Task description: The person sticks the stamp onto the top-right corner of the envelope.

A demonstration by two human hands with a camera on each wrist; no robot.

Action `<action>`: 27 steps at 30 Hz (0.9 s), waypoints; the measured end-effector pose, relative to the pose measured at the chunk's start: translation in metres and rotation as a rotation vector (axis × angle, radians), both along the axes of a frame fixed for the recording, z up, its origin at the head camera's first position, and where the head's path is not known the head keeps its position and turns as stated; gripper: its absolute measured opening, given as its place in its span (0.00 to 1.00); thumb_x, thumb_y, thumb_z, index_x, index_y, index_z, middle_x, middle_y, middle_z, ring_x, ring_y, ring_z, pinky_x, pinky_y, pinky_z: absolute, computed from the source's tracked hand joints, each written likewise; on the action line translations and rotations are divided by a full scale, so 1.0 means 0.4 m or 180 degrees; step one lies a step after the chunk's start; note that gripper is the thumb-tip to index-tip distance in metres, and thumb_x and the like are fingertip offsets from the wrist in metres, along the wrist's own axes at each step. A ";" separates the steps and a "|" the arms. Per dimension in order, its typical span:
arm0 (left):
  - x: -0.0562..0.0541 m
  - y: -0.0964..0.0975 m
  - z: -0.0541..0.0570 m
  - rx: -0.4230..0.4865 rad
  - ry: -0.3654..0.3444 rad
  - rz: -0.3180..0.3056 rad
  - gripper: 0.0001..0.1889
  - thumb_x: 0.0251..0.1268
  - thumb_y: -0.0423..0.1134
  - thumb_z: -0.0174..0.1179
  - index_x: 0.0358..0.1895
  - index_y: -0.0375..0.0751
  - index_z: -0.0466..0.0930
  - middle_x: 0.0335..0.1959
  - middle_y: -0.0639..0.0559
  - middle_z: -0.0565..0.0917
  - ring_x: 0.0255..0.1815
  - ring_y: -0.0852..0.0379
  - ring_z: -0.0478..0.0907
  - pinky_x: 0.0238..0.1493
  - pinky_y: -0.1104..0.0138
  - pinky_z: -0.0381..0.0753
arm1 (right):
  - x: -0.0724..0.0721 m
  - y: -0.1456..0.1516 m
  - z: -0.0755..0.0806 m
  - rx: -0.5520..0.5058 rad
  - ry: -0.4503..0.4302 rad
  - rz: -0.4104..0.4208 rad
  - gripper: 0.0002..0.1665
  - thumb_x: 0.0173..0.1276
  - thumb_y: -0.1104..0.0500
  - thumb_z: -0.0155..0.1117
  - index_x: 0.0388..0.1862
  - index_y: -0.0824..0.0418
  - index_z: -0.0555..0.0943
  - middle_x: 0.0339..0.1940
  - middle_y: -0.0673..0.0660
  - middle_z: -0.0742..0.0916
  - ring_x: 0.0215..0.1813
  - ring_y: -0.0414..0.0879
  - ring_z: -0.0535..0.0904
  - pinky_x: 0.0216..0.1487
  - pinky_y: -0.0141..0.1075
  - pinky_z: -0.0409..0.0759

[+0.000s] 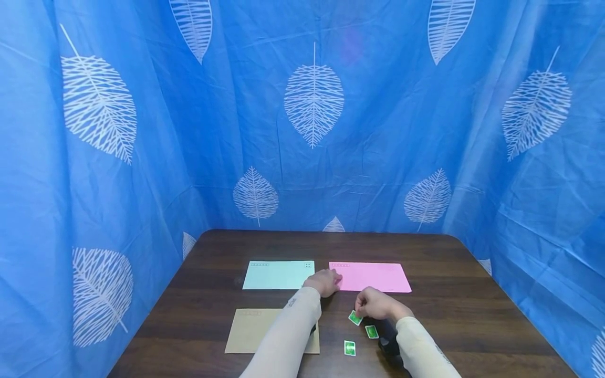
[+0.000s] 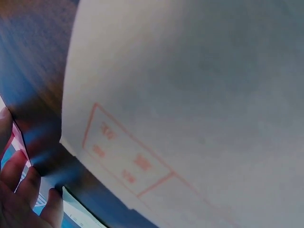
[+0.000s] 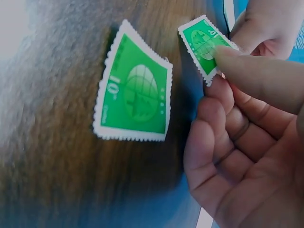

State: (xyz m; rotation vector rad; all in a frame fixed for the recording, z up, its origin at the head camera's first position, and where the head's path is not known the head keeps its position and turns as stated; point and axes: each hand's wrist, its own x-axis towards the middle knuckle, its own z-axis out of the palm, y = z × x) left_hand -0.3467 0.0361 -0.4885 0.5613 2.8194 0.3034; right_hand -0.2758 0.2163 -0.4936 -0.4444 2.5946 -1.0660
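Note:
In the head view, my left hand rests at the left end of a pink envelope, fingers touching its edge. Its fingers look slightly bent in the left wrist view. My right hand pinches a green postage stamp between thumb and fingers, close above the table. A second green stamp lies just beside that hand, and a third stamp is nearer the front. Left of my left hand lies a mint-green envelope.
A tan envelope lies at the front left, partly covered by my left forearm. Everything lies on a dark wooden table. Blue curtains with white leaf prints surround its back and sides.

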 end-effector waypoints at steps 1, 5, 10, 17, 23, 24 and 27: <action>0.001 0.000 0.000 -0.0003 0.0004 -0.0005 0.22 0.72 0.48 0.58 0.68 0.62 0.76 0.73 0.57 0.73 0.74 0.54 0.70 0.70 0.53 0.74 | -0.001 0.001 -0.001 -0.0037 -0.0015 -0.0022 0.08 0.62 0.70 0.65 0.23 0.63 0.81 0.20 0.50 0.80 0.25 0.43 0.73 0.27 0.35 0.72; 0.004 -0.002 0.002 -0.0009 0.0015 -0.0020 0.22 0.73 0.48 0.58 0.68 0.61 0.76 0.73 0.57 0.73 0.75 0.54 0.69 0.71 0.54 0.73 | -0.005 0.008 -0.008 -0.0203 -0.0116 -0.0103 0.07 0.61 0.71 0.64 0.24 0.64 0.80 0.20 0.50 0.81 0.25 0.43 0.74 0.28 0.35 0.74; 0.004 -0.002 0.003 -0.0028 0.0047 -0.0027 0.22 0.73 0.49 0.58 0.68 0.61 0.76 0.73 0.57 0.73 0.75 0.55 0.69 0.72 0.56 0.72 | -0.013 0.018 -0.018 -0.0326 -0.0181 -0.0129 0.06 0.61 0.70 0.64 0.25 0.66 0.81 0.21 0.51 0.81 0.25 0.43 0.74 0.28 0.34 0.74; 0.000 -0.003 0.001 0.0018 0.0063 -0.0008 0.21 0.72 0.48 0.59 0.67 0.60 0.77 0.71 0.57 0.75 0.73 0.55 0.70 0.70 0.56 0.74 | -0.014 0.023 -0.018 -0.0420 -0.0241 -0.0168 0.05 0.63 0.70 0.63 0.27 0.66 0.81 0.22 0.51 0.82 0.26 0.43 0.74 0.29 0.33 0.75; 0.001 -0.004 0.001 0.0073 0.0000 0.0042 0.21 0.72 0.48 0.59 0.67 0.61 0.77 0.71 0.57 0.76 0.73 0.55 0.71 0.70 0.55 0.74 | -0.015 0.025 -0.019 -0.0432 -0.0199 -0.0241 0.05 0.63 0.70 0.63 0.27 0.67 0.81 0.22 0.51 0.81 0.27 0.43 0.74 0.30 0.34 0.75; 0.002 -0.004 0.002 0.0065 -0.0006 0.0045 0.21 0.72 0.48 0.59 0.67 0.61 0.77 0.71 0.57 0.75 0.73 0.55 0.71 0.70 0.55 0.74 | -0.015 0.027 -0.020 -0.0426 -0.0175 -0.0248 0.05 0.64 0.70 0.63 0.28 0.67 0.81 0.23 0.51 0.80 0.27 0.43 0.74 0.30 0.33 0.76; 0.003 0.002 0.010 0.0024 0.0024 0.0009 0.21 0.72 0.48 0.59 0.67 0.61 0.77 0.71 0.58 0.75 0.73 0.55 0.71 0.69 0.56 0.75 | -0.016 0.036 -0.018 -0.0441 -0.0126 -0.0278 0.05 0.66 0.70 0.62 0.29 0.67 0.81 0.23 0.52 0.79 0.28 0.44 0.74 0.31 0.34 0.76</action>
